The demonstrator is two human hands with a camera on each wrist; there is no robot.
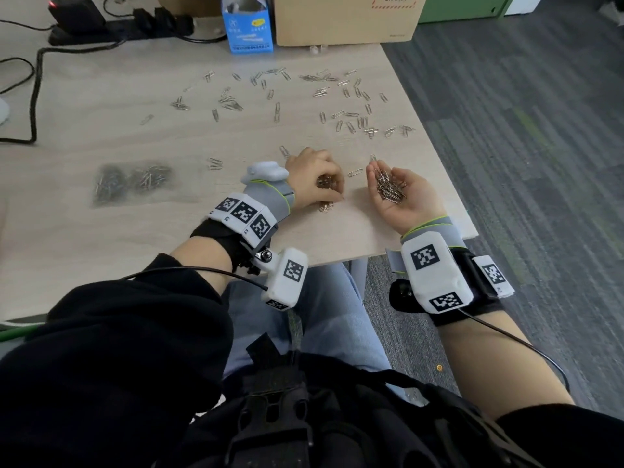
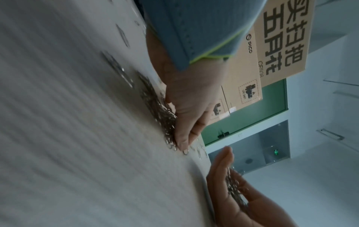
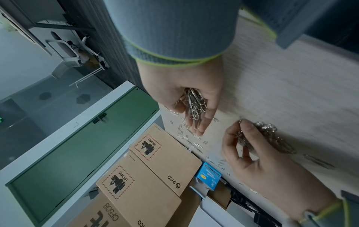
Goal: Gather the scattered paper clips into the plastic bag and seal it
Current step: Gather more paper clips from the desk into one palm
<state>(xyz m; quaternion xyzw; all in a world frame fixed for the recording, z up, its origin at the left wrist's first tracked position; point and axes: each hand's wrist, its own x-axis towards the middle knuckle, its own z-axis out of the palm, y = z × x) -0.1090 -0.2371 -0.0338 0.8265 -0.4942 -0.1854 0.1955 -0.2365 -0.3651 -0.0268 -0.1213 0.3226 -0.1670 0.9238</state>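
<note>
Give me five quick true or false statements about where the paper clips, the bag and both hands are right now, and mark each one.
1. The right hand lies palm up with a heap of paper clips in it. True.
2. The left hand is flat and empty. False: its fingers are curled over a pile of clips on the table.
3. Every clip is already gathered. False: many scattered clips lie farther back on the table.
4. The plastic bag lies to the left of the left hand and already holds clips. True.
5. The blue box stands between the hands. False: it stands at the far edge, beside a cardboard box.
</note>
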